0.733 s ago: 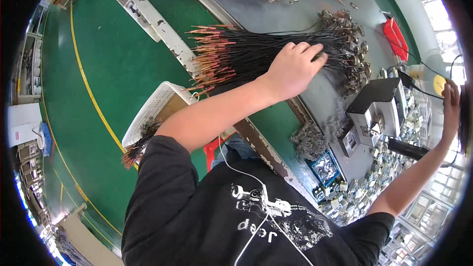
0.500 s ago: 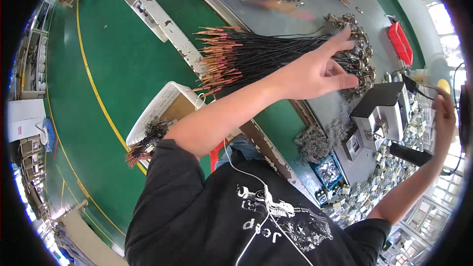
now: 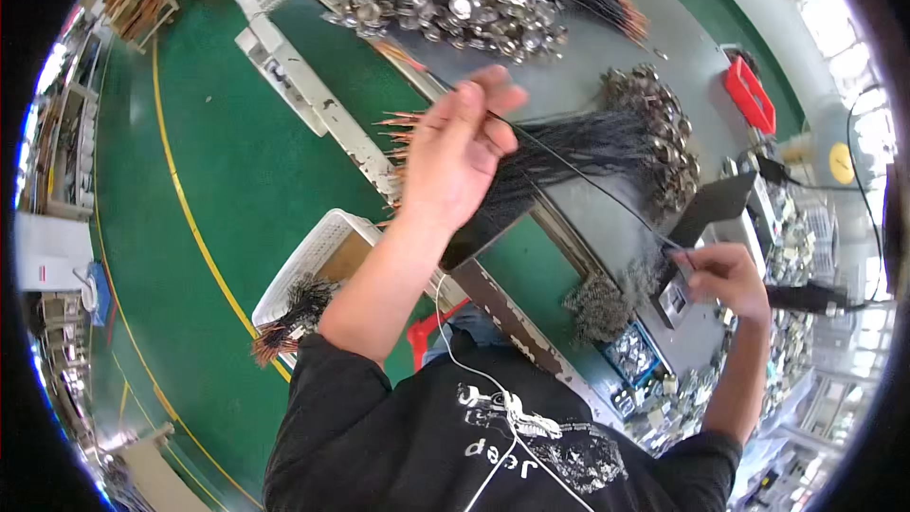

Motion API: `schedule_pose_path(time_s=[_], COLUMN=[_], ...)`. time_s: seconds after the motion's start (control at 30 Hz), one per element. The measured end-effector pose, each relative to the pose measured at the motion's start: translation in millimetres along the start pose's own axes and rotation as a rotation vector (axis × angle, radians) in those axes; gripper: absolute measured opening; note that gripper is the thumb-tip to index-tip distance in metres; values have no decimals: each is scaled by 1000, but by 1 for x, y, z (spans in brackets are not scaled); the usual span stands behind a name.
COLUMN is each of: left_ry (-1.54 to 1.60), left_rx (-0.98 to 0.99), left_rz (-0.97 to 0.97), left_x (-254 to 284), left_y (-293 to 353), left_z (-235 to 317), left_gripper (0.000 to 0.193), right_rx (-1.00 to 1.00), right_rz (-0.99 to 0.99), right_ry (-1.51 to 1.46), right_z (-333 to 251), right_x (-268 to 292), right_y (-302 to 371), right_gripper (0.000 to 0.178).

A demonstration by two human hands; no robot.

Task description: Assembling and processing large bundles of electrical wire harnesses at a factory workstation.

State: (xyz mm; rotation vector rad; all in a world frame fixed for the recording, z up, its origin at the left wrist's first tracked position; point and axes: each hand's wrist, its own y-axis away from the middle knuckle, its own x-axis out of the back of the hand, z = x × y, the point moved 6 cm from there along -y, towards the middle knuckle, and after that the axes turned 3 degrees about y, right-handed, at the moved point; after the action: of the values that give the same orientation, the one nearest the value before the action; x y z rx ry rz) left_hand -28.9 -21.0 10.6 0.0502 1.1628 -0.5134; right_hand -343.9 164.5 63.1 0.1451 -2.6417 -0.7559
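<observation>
A single black wire (image 3: 588,177) is stretched between my two hands above the workbench. My left hand (image 3: 455,152) is closed around it, and an orange tip shows past the fingers. At the wire's other end, my right hand (image 3: 728,277) pinches it beside a small press-like machine (image 3: 711,210) with a dark top plate; motion blurs this hand, and the pinched end is hidden. Beneath the wire lies a thick bundle of black wires (image 3: 578,147), with orange ends at the left and round metal caps (image 3: 654,123) at the right.
Another heap of metal caps (image 3: 445,0) covers the far bench. A red bin (image 3: 749,95) stands far right. Grey small parts (image 3: 599,308) and a blue tray (image 3: 630,353) lie nearer. A white basket (image 3: 284,275) holding wires is at left; small pale parts crowd the right.
My left hand has moved left from the caps and closed on a wire. My right hand has come down and left from the far right to the wire's other end.
</observation>
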Motion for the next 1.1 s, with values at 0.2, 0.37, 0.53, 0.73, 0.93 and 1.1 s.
schedule_pose_path(time_s=[0.2, 0.37, 0.53, 0.73, 0.93, 1.1], left_ry=[-96, -273, -618, -1084, -1555, -1792], left_rx=[-137, -140, 31, 216, 239, 252], left_rz=[-62, 261, 499, 546, 471, 441], left_x=[27, 100, 132, 156, 150, 123], left_y=[10, 18, 44, 64, 73, 75], left_z=[51, 87, 79, 94, 101, 96], left_gripper=[33, 32, 28, 30, 29, 28], right_rx=[373, 513, 818, 901, 571, 700], right_rz=[37, 658, 804, 324, 7, 145], right_ry=[533, 1028, 1160, 1278, 1423, 1439], right_z=[-37, -79, -108, -110, -92, -87], right_x=[-20, 31, 17, -93, -135, -141], right_y=[-6, -48, -85, -154, -194, -197], right_gripper=[23, 25, 46, 91, 99, 83])
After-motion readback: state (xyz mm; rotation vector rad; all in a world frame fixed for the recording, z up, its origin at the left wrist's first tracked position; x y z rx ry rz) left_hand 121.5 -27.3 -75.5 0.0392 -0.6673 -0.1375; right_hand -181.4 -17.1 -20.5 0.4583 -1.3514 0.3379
